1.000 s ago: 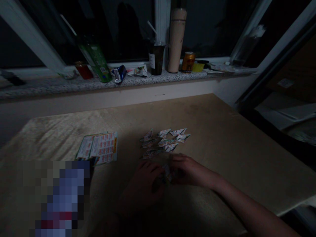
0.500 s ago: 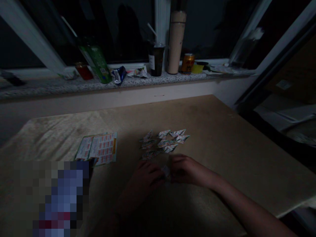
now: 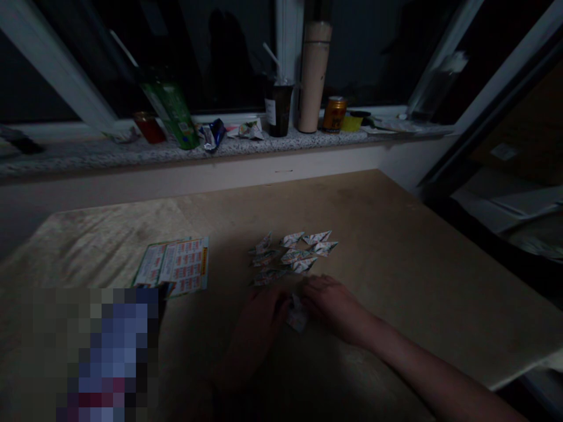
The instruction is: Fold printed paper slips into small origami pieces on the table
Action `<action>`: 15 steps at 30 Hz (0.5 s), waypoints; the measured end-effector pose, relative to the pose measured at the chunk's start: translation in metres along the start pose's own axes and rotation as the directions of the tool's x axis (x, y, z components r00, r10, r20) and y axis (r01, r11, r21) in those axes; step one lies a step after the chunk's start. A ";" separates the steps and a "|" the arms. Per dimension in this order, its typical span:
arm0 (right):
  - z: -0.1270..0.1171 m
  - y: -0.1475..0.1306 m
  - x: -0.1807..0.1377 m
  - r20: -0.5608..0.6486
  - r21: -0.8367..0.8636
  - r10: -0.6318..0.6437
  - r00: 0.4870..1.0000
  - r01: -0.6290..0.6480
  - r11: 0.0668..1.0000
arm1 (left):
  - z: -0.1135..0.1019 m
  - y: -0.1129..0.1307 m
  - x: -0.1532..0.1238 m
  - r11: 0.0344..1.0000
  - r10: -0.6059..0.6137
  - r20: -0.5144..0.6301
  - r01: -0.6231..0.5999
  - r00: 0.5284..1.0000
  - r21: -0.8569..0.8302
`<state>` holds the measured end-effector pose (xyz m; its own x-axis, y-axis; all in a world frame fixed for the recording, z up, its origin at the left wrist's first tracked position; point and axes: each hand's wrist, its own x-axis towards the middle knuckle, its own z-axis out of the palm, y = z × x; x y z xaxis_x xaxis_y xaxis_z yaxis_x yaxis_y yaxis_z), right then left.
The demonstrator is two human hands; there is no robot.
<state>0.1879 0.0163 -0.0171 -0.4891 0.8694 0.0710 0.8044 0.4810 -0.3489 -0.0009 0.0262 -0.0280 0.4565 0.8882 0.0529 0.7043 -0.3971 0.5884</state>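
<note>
The scene is very dim. Both my hands meet over a small printed paper piece point(image 3: 296, 315) on the brown table point(image 3: 396, 246). My left hand point(image 3: 259, 319) pinches its left side and my right hand point(image 3: 332, 302) pinches its right side, fingers closed on it. Just beyond my hands lies a cluster of several folded paper pieces point(image 3: 292, 253) of the same print. A flat stack of printed sheets point(image 3: 173, 266) lies to the left of them.
A blurred-out blue object point(image 3: 105, 351) stands at the near left. The stone windowsill point(image 3: 88, 153) behind the table holds a green bottle point(image 3: 171, 111), a dark cup with a straw point(image 3: 278, 105), a tall beige cylinder point(image 3: 313, 76), a gold can point(image 3: 334, 114) and wrappers.
Both hands have shifted a little away from me, and the paper piece now shows more between them, hanging below the fingers.
</note>
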 end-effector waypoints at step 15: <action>0.019 -0.018 -0.001 -0.044 -0.258 0.124 0.991 -0.131 0.957 | 0.009 0.007 -0.002 0.976 0.036 0.017 -0.038 0.999 0.215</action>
<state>0.1673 0.0049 -0.0289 -0.3705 0.9263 0.0685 0.9210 0.3760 -0.1022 0.0081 0.0200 -0.0309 0.4906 0.8693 0.0598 0.7865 -0.4714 0.3990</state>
